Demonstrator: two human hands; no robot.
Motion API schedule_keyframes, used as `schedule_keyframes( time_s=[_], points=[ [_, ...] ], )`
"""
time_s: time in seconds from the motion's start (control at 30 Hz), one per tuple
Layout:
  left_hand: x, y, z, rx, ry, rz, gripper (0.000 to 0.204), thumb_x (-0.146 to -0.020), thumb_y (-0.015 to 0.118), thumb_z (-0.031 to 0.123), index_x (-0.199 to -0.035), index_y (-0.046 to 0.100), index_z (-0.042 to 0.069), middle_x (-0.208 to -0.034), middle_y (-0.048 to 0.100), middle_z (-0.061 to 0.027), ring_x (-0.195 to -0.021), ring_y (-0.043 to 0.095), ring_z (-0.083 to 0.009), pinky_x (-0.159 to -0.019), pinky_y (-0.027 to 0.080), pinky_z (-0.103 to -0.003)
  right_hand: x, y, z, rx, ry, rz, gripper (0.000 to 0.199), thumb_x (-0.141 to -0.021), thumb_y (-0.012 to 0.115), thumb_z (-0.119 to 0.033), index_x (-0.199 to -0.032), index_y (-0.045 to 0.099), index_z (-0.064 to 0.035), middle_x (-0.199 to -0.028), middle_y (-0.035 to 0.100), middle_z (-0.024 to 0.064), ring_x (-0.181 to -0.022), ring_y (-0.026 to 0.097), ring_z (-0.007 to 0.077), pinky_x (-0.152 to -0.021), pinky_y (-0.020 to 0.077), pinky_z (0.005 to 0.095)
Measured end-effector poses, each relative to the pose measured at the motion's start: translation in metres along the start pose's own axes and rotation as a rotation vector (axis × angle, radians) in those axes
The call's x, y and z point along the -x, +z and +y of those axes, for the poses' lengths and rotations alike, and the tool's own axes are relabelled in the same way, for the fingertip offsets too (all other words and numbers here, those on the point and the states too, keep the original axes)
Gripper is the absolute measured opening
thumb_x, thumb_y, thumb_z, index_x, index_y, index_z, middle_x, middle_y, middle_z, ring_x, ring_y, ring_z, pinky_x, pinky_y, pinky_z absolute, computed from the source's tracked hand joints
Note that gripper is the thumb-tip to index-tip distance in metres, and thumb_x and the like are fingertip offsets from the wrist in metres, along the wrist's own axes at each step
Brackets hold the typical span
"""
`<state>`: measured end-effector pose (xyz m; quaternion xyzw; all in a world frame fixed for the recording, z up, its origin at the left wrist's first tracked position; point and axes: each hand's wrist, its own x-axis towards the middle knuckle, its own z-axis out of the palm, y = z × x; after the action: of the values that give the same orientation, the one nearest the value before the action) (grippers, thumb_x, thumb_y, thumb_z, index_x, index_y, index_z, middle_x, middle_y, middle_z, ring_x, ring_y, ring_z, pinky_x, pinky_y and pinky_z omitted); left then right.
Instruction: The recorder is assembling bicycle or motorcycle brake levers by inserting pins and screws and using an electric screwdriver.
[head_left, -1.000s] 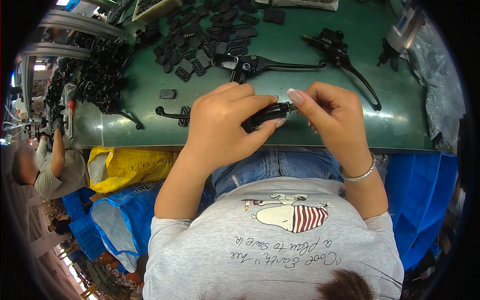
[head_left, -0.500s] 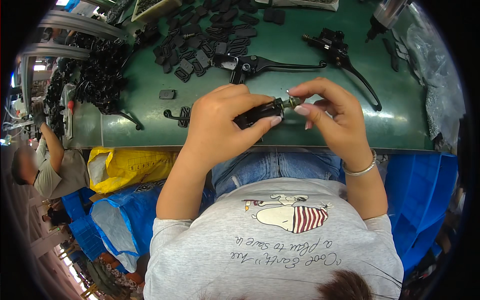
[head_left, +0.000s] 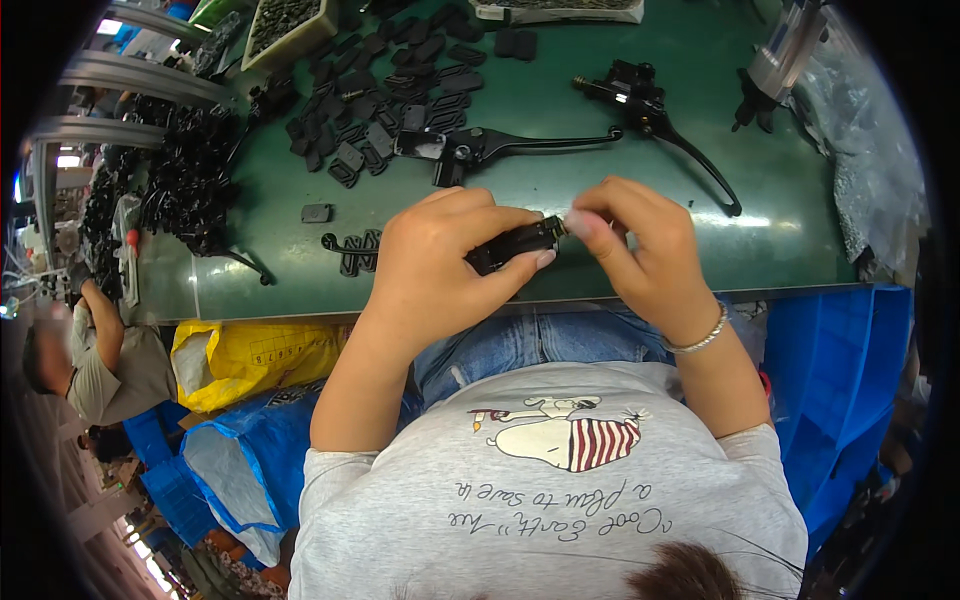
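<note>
Left hand (head_left: pixel 430 255): wrapped around the black handlebar-lever assembly (head_left: pixel 510 248), gripping its cylinder body between thumb and forefinger. Best held firm, to resist any roll or twist.
Right hand (head_left: pixel 635 235): gathered narrow at the brass-coloured end fitting (head_left: pixel 559 228), with thumb and forefinger nearly together. Cannot tell a true pinch from a light touch at this angle.
Held assembly: above the near part of the green bench (head_left: pixel 790 245), fitting end to the right, lever tip (head_left: pixel 332 242) poking out beyond the left hand.
Fitting pressure: apply straight along the cylinder, judging by feel; avoid sideways force, for likely risk of binding.
Fingertips: keep left thumb back from the rim, for a clear sight of the fitting.
Bench neighbours: middle lever assembly (head_left: pixel 465 150) and right-hand lever assembly (head_left: pixel 645 112), both beyond the hands; best left unbumped.
Flat black caps (head_left: pixel 376 137): scattered farther left, well apart from the fitting.
</note>
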<state>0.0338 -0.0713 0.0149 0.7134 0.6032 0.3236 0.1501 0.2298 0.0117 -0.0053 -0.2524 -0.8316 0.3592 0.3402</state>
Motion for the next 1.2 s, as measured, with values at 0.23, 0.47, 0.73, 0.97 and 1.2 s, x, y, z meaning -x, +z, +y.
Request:
schedule_keyframes(
  time_s=[0.23, 0.47, 0.73, 0.97, 1.2],
  points=[
    [0.003, 0.049, 0.009, -0.366, 0.042, 0.091, 0.049, -0.068, 0.084, 0.028, -0.113, 0.069, 0.014, -0.098, 0.063, -0.0045, -0.086, 0.060, -0.0246, -0.072, 0.048, -0.038, -0.002, -0.009, 0.015, -0.559, 0.762, -0.148, 0.026, -0.092, 0.067, -0.017, -0.114, 0.065, -0.0027, -0.098, 0.063, 0.0067, -0.084, 0.058, 0.0095, -0.060, 0.0486, 0.0242],
    [0.015, 0.075, -0.011, -0.011, 0.145, 0.280, 0.068, -0.071, 0.082, 0.023, -0.133, 0.054, 0.015, -0.117, 0.057, -0.0089, -0.110, 0.055, -0.0311, -0.097, 0.041, -0.043, 0.012, -0.021, 0.051, -0.457, 0.427, -0.100, 0.040, -0.087, 0.070, -0.011, -0.125, 0.060, -0.0057, -0.108, 0.063, 0.0066, -0.100, 0.059, 0.0124, -0.078, 0.0513, 0.0258],
    [0.005, 0.065, -0.015, 0.121, -0.068, 0.010, 0.058, -0.078, 0.076, 0.015, -0.131, 0.054, 0.013, -0.124, 0.055, -0.0090, -0.098, 0.063, -0.0302, -0.084, 0.051, -0.039, 0.006, -0.054, 0.067, -0.041, 0.199, 0.026, 0.052, -0.080, 0.073, -0.007, -0.130, 0.058, -0.0087, -0.114, 0.064, 0.0055, -0.106, 0.060, 0.0201, -0.094, 0.0470, 0.0341],
    [-0.002, 0.059, -0.002, 0.141, -0.142, -0.061, 0.054, -0.079, 0.076, 0.015, -0.129, 0.057, 0.013, -0.123, 0.058, -0.0100, -0.096, 0.064, -0.0293, -0.079, 0.053, -0.038, -0.013, -0.057, 0.099, 0.509, 0.161, 0.178, 0.057, -0.081, 0.073, -0.008, -0.135, 0.054, -0.0115, -0.113, 0.065, 0.0092, -0.101, 0.062, 0.0302, -0.089, 0.0495, 0.0385],
    [-0.007, -0.008, -0.030, -0.327, 0.068, 0.099, 0.057, -0.073, 0.079, 0.015, -0.127, 0.059, 0.014, -0.131, 0.055, -0.0085, -0.117, 0.056, -0.0310, -0.098, 0.044, -0.043, -0.009, -0.077, 0.114, 0.516, 0.174, 0.136, 0.060, -0.083, 0.070, -0.002, -0.139, 0.051, -0.0122, -0.102, 0.064, 0.0103, -0.090, 0.064, 0.0280, -0.079, 0.0512, 0.0360]
  ],
)
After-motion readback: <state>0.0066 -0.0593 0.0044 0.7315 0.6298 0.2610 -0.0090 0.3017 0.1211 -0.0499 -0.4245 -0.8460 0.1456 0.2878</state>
